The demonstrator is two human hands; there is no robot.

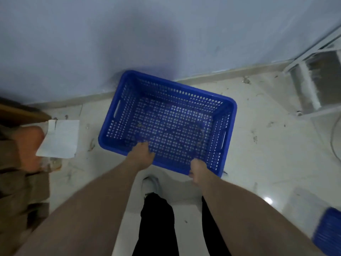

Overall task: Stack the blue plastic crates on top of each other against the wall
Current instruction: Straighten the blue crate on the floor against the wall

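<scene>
At floor level by the wall [92,43] we hold the blue crate [167,122] w/ left hand [141,154] and right hand [198,171], fingers curled over its near rim; crate sits skewed vs. wall, so the next crate [328,230] may stack crooked and tip.

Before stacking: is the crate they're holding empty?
Nearly empty: the crate shows its bare perforated bottom, with only small bits of debris.

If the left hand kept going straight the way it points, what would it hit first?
Probably the perforated floor of the blue crate; the left hand already grips its near rim, fingers pointing inward. Depth is unclear.
</scene>
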